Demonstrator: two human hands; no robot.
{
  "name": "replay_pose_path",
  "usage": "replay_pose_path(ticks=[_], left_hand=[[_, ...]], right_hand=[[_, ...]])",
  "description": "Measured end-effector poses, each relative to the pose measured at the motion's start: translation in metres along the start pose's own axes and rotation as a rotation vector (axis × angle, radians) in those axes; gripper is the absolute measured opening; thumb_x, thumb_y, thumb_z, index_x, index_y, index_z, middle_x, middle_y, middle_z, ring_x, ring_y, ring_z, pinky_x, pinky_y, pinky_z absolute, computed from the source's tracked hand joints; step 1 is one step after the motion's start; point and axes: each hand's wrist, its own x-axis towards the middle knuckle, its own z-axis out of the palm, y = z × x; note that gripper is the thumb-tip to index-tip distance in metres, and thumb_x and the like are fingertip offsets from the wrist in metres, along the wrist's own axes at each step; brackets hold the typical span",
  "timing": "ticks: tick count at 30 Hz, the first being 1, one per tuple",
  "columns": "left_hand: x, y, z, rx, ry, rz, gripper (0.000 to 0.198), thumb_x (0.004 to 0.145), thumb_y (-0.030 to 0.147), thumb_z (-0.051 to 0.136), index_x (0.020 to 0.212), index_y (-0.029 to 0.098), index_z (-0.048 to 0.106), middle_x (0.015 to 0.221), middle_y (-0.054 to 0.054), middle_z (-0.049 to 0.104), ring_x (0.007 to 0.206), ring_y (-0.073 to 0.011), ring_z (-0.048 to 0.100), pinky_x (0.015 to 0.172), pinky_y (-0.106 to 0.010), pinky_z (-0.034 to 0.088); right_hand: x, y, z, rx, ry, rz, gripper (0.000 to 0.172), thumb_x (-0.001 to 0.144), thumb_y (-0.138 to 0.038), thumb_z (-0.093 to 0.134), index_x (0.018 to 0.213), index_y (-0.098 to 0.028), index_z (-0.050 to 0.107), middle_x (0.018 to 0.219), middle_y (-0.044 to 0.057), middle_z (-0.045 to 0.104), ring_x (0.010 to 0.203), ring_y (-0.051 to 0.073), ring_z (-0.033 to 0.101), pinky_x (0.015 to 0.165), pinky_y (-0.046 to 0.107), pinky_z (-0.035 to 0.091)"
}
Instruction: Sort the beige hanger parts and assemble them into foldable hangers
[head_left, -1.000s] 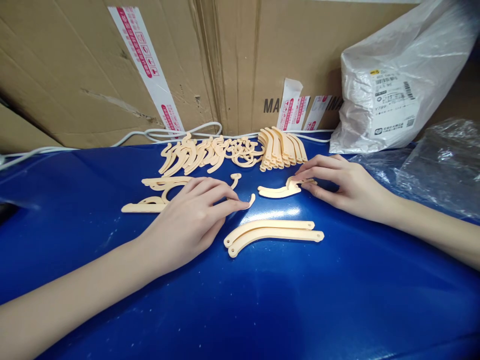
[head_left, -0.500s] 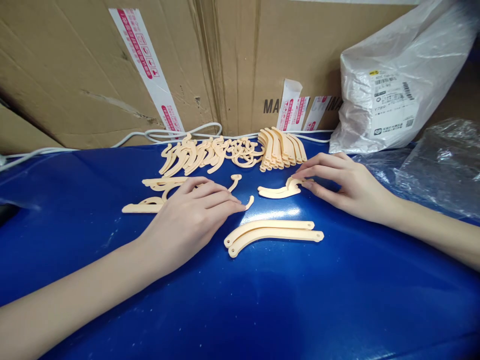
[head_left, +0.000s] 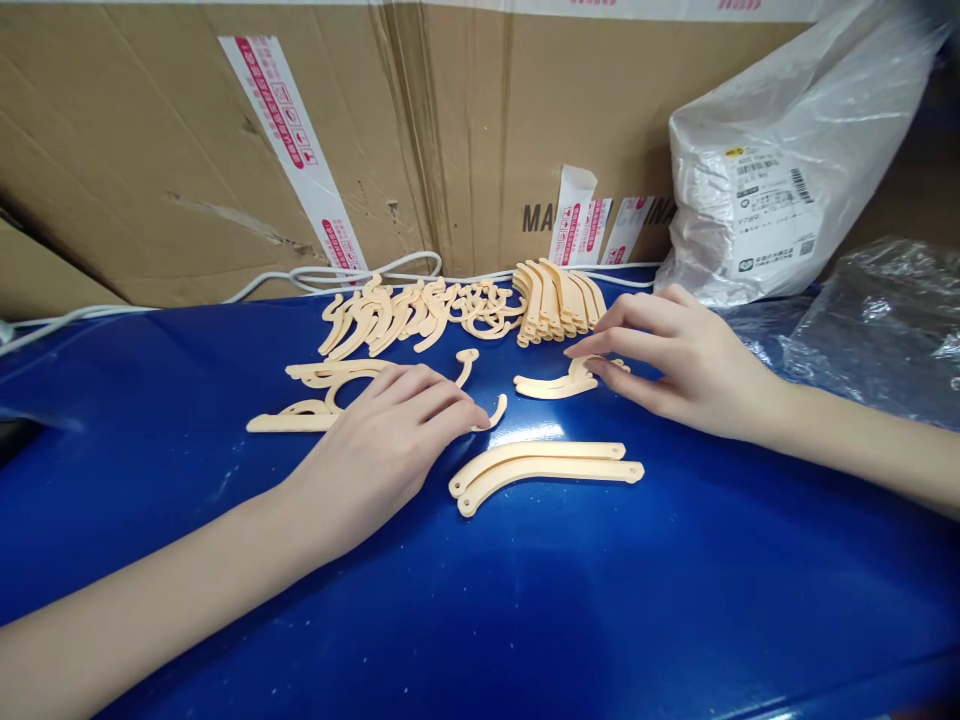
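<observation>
Cream-coloured short curved pieces (head_left: 553, 389) lie at twelve o'clock from the paired long strips (head_left: 551, 468); the right hand (head_left: 694, 370) sets thumb and forefinger slightly parted about their three-o'clock end, though whether they grip cannot be told. At eleven o'clock, the left hand (head_left: 401, 425) has its fingertips at a small curved piece (head_left: 500, 407), its hold hidden. Keep fingertip pressure light and the pieces flat on the blue tabletop (head_left: 525, 610).

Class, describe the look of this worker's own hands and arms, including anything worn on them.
The left hand and right hand are ungloved, and no rings show. The left forearm and right forearm are slender; no sleeves, watches or bracelets are in view.
</observation>
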Motion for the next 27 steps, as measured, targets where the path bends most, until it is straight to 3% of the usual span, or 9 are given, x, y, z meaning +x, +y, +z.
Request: replay_pose_path(ticks=[6, 12, 20, 27], left_hand=[[-0.001, 0.000, 0.001, 0.021, 0.003, -0.002, 0.023, 0.098, 0.009, 0.043, 0.104, 0.018, 0.064, 0.098, -0.003, 0.070, 0.093, -0.0217, 0.056, 0.082, -0.035, 0.041], [-0.002, 0.000, 0.001, 0.031, 0.026, 0.004, 0.020, 0.098, 0.010, 0.045, 0.105, 0.017, 0.062, 0.100, -0.004, 0.070, 0.093, -0.0223, 0.057, 0.078, -0.035, 0.043], [0.001, 0.003, -0.006, 0.111, 0.066, 0.097, 0.026, 0.097, 0.004, 0.039, 0.088, 0.018, 0.059, 0.094, -0.004, 0.070, 0.083, -0.0201, 0.055, 0.072, -0.033, 0.041], [0.003, 0.010, -0.011, 0.169, 0.161, 0.222, 0.025, 0.097, 0.008, 0.043, 0.080, 0.019, 0.059, 0.090, -0.001, 0.072, 0.075, -0.0164, 0.054, 0.069, -0.032, 0.042]], right_hand=[[0.058, -0.018, 0.006, -0.167, -0.073, -0.252, 0.030, 0.102, -0.027, 0.041, 0.111, -0.019, 0.068, 0.089, 0.005, 0.061, 0.073, 0.016, 0.049, 0.068, 0.032, 0.030], [0.092, -0.028, 0.023, -0.234, -0.218, -0.431, 0.024, 0.101, -0.024, 0.046, 0.091, -0.020, 0.068, 0.084, 0.002, 0.056, 0.071, 0.016, 0.045, 0.069, 0.034, 0.027], [0.091, -0.034, 0.023, -0.287, -0.189, -0.432, 0.026, 0.100, -0.016, 0.040, 0.085, -0.017, 0.061, 0.075, 0.001, 0.058, 0.066, 0.014, 0.047, 0.069, 0.032, 0.031], [0.064, -0.041, 0.016, -0.399, -0.023, -0.379, 0.024, 0.101, -0.015, 0.038, 0.088, -0.018, 0.058, 0.065, -0.001, 0.058, 0.060, 0.015, 0.049, 0.064, 0.031, 0.032]])
